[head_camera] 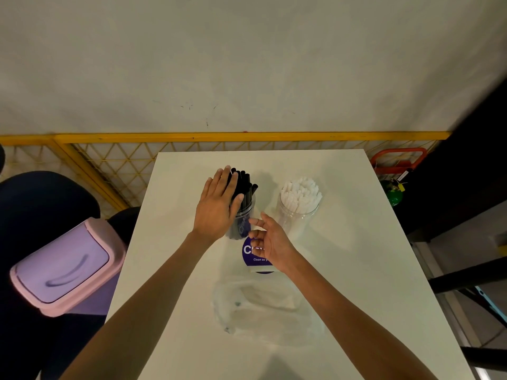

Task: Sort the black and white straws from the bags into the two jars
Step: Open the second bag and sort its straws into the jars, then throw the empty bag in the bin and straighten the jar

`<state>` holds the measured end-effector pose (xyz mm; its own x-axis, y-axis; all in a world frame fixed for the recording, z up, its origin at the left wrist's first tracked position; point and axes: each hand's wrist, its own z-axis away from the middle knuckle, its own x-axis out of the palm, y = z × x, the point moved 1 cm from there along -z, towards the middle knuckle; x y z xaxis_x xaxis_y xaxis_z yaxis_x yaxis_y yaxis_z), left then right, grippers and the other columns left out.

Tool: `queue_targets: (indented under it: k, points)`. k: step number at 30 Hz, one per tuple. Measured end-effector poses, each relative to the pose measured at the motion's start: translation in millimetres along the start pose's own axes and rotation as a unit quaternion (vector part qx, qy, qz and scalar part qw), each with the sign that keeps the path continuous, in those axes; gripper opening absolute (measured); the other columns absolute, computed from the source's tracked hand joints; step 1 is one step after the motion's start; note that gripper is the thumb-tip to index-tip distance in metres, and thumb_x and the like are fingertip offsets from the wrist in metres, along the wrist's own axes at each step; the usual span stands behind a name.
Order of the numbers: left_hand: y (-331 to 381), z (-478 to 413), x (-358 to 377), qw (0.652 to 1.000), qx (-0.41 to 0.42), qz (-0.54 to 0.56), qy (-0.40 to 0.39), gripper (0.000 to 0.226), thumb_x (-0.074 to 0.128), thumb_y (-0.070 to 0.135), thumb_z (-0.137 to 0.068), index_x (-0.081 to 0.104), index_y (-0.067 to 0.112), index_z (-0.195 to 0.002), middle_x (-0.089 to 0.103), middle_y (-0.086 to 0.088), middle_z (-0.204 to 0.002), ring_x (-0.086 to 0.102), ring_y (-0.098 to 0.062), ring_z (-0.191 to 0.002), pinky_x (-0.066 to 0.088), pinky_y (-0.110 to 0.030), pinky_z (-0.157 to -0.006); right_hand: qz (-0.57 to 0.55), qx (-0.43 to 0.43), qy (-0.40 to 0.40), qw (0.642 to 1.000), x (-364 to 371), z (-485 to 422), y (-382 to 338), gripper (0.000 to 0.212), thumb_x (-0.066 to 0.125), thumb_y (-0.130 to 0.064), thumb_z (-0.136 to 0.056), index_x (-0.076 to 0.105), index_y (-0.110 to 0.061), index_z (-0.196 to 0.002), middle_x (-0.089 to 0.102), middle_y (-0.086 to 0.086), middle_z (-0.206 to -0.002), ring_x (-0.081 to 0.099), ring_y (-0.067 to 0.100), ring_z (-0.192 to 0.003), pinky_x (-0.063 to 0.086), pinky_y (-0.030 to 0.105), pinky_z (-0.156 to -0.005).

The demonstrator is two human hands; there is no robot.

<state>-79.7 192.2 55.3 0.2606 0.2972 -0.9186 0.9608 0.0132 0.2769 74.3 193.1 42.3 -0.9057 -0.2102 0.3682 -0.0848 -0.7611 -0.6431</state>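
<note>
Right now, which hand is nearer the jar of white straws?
Right. The right hand is just left of the white straw jar; the left hand is farther left, against the black straws.

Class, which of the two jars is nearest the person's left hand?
The jar of black straws: the flat left hand lies against it. The jar of white straws stands apart, to its right.
</note>
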Motion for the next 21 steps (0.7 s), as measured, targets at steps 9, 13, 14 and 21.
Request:
queue_targets:
  k: [9, 13, 14, 21]
  points:
    - [16, -16, 0, 0.999, 0.026, -0.029, -0.032, 0.074, 0.006, 0.054, -0.093, 0.033, 0.004, -0.142, 0.03, -0.014, -0.15, 0.025, -0.03, -0.14, 0.009, -0.036, -0.113, -0.009, -0.004, 0.011, 1.0, -5, 5, -6, 0.031, 0.043, -0.043, -0.096, 0.061, -0.018, -0.09, 0.058, 0.0, -0.058, 0.048, 0.012, -0.053, 0.043, 0.021, -0.047]
    - [16, -20, 6, 0.996, 0.02, -0.049, -0.07, 0.081, 0.001, 0.056, -0.085, 0.03, 0.007, -0.144, 0.028, -0.011, -0.151, 0.02, -0.026, -0.142, 0.007, -0.036, -0.116, -0.013, -0.016, 0.01, 1.0, -8, 11, -11, 0.031, 0.041, -0.042, -0.097, 0.06, -0.018, -0.089, 0.058, 0.001, -0.064, 0.049, 0.012, -0.055, 0.043, 0.021, -0.048]
    - [17, -20, 4, 0.996, 0.016, -0.049, -0.066, 0.082, 0.0, 0.056, -0.085, 0.029, 0.007, -0.144, 0.028, -0.012, -0.151, 0.02, -0.026, -0.142, 0.006, -0.037, -0.116, -0.013, -0.019, 0.01, 1.0, -10, 13, -12, 0.031, 0.041, -0.042, -0.097, 0.06, -0.018, -0.09, 0.057, 0.002, -0.066, 0.049, 0.012, -0.056, 0.044, 0.021, -0.047]
    - [43, 3, -19, 0.997, -0.014, 0.06, 0.055, 0.061, 0.022, 0.042, -0.097, 0.03, 0.003, -0.143, 0.032, -0.013, -0.149, 0.025, -0.028, -0.14, 0.012, -0.032, -0.113, 0.028, -0.039, 0.053, 0.997, -39, 30, -8, 0.024, 0.043, -0.036, -0.097, 0.059, -0.018, -0.091, 0.058, 0.004, -0.074, 0.053, 0.014, -0.064, 0.048, 0.024, -0.057]
